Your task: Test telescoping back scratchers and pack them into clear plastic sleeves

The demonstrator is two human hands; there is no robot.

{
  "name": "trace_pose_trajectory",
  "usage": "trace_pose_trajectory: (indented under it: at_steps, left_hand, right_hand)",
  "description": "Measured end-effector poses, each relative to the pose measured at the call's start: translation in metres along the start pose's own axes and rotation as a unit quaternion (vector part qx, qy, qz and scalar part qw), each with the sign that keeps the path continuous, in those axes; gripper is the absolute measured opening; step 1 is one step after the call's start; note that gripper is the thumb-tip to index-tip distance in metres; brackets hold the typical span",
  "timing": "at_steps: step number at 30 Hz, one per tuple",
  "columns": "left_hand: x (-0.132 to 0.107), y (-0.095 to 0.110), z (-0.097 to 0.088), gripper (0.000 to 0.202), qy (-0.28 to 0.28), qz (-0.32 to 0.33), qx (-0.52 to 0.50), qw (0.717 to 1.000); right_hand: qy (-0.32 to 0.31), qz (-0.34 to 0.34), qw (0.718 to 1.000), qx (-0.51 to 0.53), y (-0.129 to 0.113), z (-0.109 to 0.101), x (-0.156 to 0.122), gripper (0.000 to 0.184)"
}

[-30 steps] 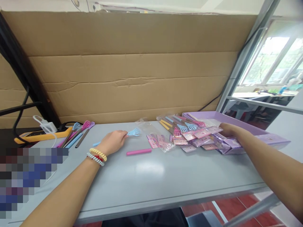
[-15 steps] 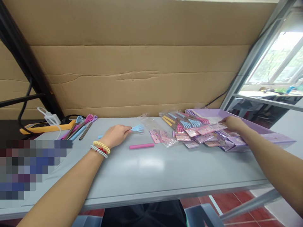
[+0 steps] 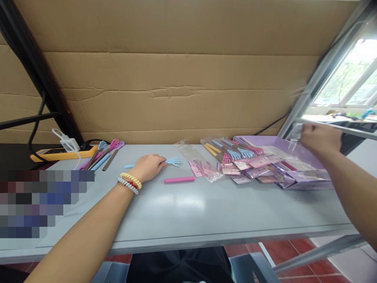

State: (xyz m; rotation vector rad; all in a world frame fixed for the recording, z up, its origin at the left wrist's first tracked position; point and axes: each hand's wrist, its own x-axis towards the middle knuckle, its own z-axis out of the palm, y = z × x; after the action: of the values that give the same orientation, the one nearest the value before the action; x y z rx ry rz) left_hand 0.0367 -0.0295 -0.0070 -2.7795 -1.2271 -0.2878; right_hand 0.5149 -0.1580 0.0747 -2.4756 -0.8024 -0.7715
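My left hand [image 3: 149, 167] rests on the table, fingers closed on a blue back scratcher [image 3: 174, 161]. Its hand-shaped head sticks out to the right and a blue handle end shows on the other side. Just right of this lies a pink tube-like handle [image 3: 179, 180]. Raised above the purple box [image 3: 312, 157] is my right hand [image 3: 319, 137], blurred, its fingers closed on what looks like a clear plastic bag [image 3: 295, 134]. Bagged back scratchers [image 3: 232, 151] with pink cards are heaped against the box's left side.
More back scratchers [image 3: 108, 151] lie at the left by a yellow device [image 3: 64, 154] with a white plug and cable. A clear bag with pink cards [image 3: 207, 171] lies mid-table. Cardboard [image 3: 176, 94] stands behind; a metal frame post [image 3: 326, 70] rises at the right.
My right hand has lifted out of the purple box, up and to the right, with the clear plastic bag. My left hand keeps its hold on the blue back scratcher.
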Motion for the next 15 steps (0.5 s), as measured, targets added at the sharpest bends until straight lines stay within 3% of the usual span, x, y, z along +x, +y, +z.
trace_pose_trajectory:
  at_steps: [3, 5, 8, 12, 15]
  left_hand:
    - [0.0, 0.001, -0.001, 0.038, -0.004, -0.008, 0.003, 1.0]
    - [0.0, 0.001, 0.0, 0.039, -0.005, -0.01, 0.0, 1.0]
    - [0.0, 0.0, 0.0, 0.04, -0.009, -0.012, -0.003, 1.0]
    - [-0.001, 0.0, 0.0, 0.04, -0.02, -0.017, -0.002, 1.0]
    - [-0.001, 0.001, -0.001, 0.04, -0.021, -0.021, -0.003, 1.0]
  right_hand:
    - [0.106, 0.018, 0.993, 0.05, -0.024, -0.047, 0.003, 0.021]
    - [0.191, 0.007, 0.97, 0.152, -0.043, -0.07, -0.001, 0.024]
    - [0.251, -0.082, 0.922, 0.284, -0.071, -0.089, -0.018, 0.028]
    - [0.173, -0.128, 0.927, 0.306, -0.093, -0.086, -0.036, 0.031]
    - [0.133, -0.096, 0.952, 0.259, -0.084, -0.072, -0.028, 0.035]
